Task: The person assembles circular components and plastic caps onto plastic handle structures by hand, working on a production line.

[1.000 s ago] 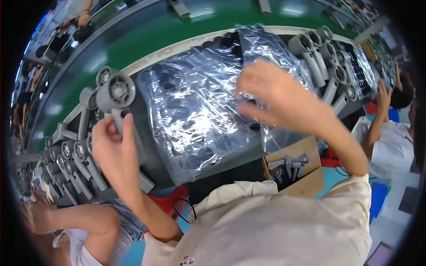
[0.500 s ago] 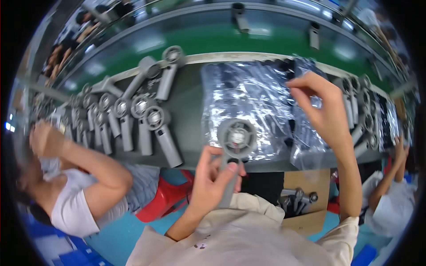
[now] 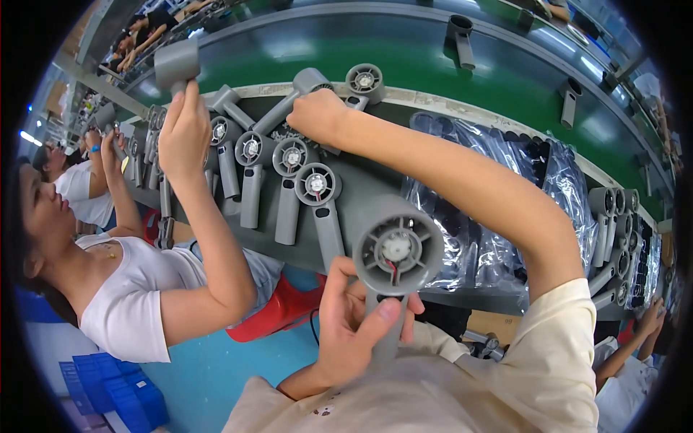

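Handle of a grey hair-dryer shell (image 3: pixel 395 254) is gripped in the person's left hand (image 3: pixel 354 325), fingers closed around it, close to the chest at the near edge of the workbench (image 3: pixel 361 195). The shell's long axis runs upright, its round fan end facing the camera. The right hand (image 3: pixel 317 115) reaches well forward to the bench's far edge, resting closed on a shell in the row of dryer shells (image 3: pixel 281 166); whether it grips 1 cannot be told. Clear plastic bags (image 3: pixel 498 216) of dark parts lie right of the row. A co-worker's hand (image 3: pixel 184 133) lifts another shell.
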{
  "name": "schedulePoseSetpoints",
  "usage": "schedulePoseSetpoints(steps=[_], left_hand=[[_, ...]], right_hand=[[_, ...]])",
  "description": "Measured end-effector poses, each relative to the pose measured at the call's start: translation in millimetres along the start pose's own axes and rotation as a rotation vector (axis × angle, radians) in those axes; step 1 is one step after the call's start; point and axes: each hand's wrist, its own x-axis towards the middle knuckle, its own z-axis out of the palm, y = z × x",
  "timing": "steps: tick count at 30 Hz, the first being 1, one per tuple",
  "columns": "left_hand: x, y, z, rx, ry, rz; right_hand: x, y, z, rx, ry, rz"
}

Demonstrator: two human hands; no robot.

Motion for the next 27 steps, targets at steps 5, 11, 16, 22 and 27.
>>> schedulePoseSetpoints(steps=[5, 11, 16, 22, 27], left_hand=[[12.2, 5.6, -15.3, -0.019, 0.021, -0.029], [16.1, 9.3, -16.7, 0.019, 0.034, -0.013], [12.8, 8.7, -9.1, -0.015, 0.033, -0.016], [18.7, -0.8, -6.4, 0.043, 0.034, -0.062], [35.8, -16.8, 9.5, 0.075, -0.042, -0.111]], right_hand=[[-0.5, -1.6, 8.9, 0.019, 0.052, 0.033], [-11.9, 3.2, 1.7, 0.107, 0.168, 0.034], [-55.8, 14.4, -18.1, 0.538, 0.297, 0.147], [-188.5, 16.0, -87.7, 1.143, 0.201, 0.515], [-272.9, -8.5, -150.4, 1.178, 0.412, 0.610]])
